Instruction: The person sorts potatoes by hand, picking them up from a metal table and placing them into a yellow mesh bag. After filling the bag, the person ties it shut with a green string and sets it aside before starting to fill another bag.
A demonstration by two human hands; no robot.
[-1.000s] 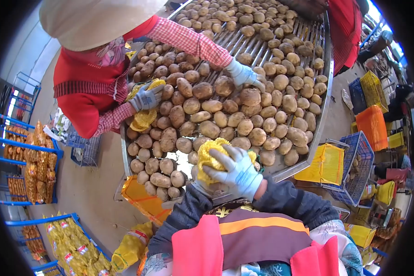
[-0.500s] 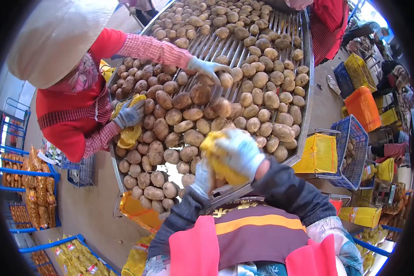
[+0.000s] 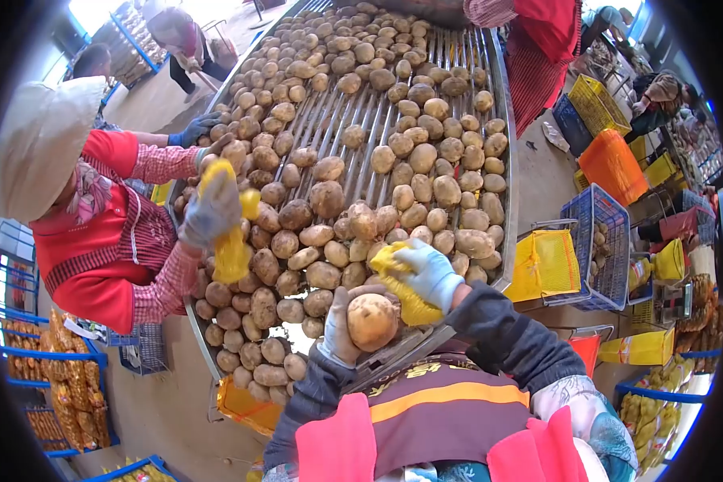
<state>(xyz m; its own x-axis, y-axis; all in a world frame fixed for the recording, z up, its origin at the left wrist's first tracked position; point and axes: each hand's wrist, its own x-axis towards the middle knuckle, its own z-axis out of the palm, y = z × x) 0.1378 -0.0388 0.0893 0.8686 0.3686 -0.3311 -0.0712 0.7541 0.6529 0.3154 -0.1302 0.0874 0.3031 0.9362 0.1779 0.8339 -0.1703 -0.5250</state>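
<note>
Left hand [image 3: 339, 328] cups round tan potato [image 3: 372, 322], right hand [image 3: 430, 273] clenches yellow mesh bag [image 3: 414, 304]; many brown potatoes [image 3: 447, 190] loose on slatted metal surface [image 3: 318, 122].

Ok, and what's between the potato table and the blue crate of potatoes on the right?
Yellow netting, in the head view: it fills the near part of the gap between table and crate, with floor showing farther off.
</note>
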